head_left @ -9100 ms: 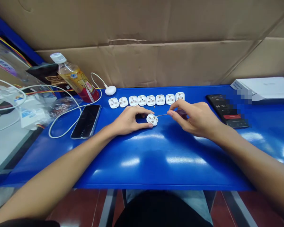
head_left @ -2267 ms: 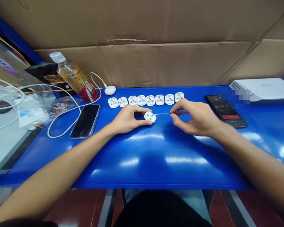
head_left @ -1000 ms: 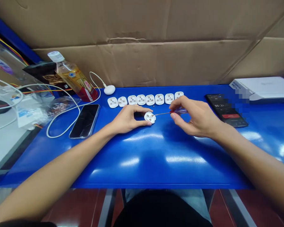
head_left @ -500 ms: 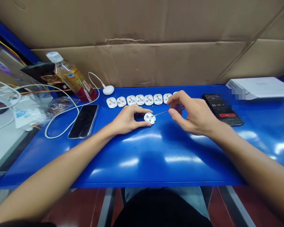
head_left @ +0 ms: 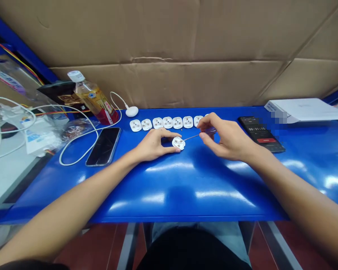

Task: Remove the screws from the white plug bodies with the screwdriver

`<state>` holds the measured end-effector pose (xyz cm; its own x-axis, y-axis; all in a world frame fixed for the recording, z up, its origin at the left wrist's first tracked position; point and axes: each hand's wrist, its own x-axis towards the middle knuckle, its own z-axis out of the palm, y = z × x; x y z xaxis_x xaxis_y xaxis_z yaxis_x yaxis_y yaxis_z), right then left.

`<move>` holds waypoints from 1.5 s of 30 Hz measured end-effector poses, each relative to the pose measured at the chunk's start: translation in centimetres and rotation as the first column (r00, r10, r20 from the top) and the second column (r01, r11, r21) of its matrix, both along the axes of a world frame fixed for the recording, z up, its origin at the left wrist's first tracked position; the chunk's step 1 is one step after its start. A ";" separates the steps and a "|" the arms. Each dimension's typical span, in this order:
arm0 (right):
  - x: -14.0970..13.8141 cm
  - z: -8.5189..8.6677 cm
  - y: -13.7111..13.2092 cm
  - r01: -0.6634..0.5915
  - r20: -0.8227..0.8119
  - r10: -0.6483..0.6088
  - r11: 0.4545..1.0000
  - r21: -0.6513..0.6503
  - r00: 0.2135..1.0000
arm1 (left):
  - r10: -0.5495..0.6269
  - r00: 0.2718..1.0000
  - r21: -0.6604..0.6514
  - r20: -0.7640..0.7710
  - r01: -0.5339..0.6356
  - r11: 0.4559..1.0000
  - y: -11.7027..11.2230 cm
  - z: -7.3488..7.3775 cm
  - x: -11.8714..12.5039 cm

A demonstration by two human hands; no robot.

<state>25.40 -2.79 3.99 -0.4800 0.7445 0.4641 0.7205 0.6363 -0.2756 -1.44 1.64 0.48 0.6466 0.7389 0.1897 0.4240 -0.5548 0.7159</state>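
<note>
Counter [head_left: 169, 180]: glossy blue surface, front edge nearest the person, rear edge running along a brown cardboard sheet [head_left: 169, 33].
White plastic housing [head_left: 178, 143]: rounded piece with metal terminals in its upturned face, midway along the counter and closer to its rear edge than its front edge; whether it touches the surface cannot be told.
Left hand [head_left: 150, 145]: grip narrowed to the width of the housing, thumb at the near rim, index finger at the far rim.
Right hand [head_left: 228, 138]: grip pinched, thumb and index finger closed about the handle of a screwdriver [head_left: 192, 137].
Screwdriver shaft: thin, slanting from the fingers to the right side of the housing; the exact contact of its tip is too small to tell.
Row of matching housings [head_left: 168, 122]: eight pieces, parallel to the rear edge, the rightmost mostly hidden by the right hand.
Rear edge, left portion: round white device [head_left: 132, 111] with a white cable [head_left: 98, 135]; near the rear left corner, a white-capped drink bottle [head_left: 97, 103].
Left portion: dark-screened smartphone [head_left: 103, 147].
Right portion: smartphone showing a timer [head_left: 259, 131]; behind it, toward the rear right corner, a flat white box [head_left: 307, 108].
</note>
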 end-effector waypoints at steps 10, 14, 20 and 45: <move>0.2 0.0 0.0 0.038 0.012 -0.038 0.999 0.025 0.999 | 0.007 1.000 0.011 -0.005 -0.007 1.000 0.1 -0.2 0.0; 0.2 0.0 0.1 0.005 -0.012 -0.005 1.000 -0.008 1.000 | 0.010 1.000 0.000 -0.010 -0.010 1.000 0.1 -0.1 0.0; 0.3 -0.1 0.2 0.014 0.016 -0.015 0.999 0.036 1.000 | 0.007 1.000 0.003 -0.011 -0.006 1.000 0.1 -0.2 0.1; 0.3 0.5 0.3 0.026 0.008 -0.026 0.995 -0.094 1.000 | 0.003 1.000 0.034 -0.008 -0.003 0.999 0.1 -0.2 0.1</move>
<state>25.70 -2.50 4.49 -0.4625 0.7972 0.3881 0.7385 0.5886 -0.3289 -1.36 1.77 0.23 0.6463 0.7338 0.2092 0.4315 -0.5776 0.6930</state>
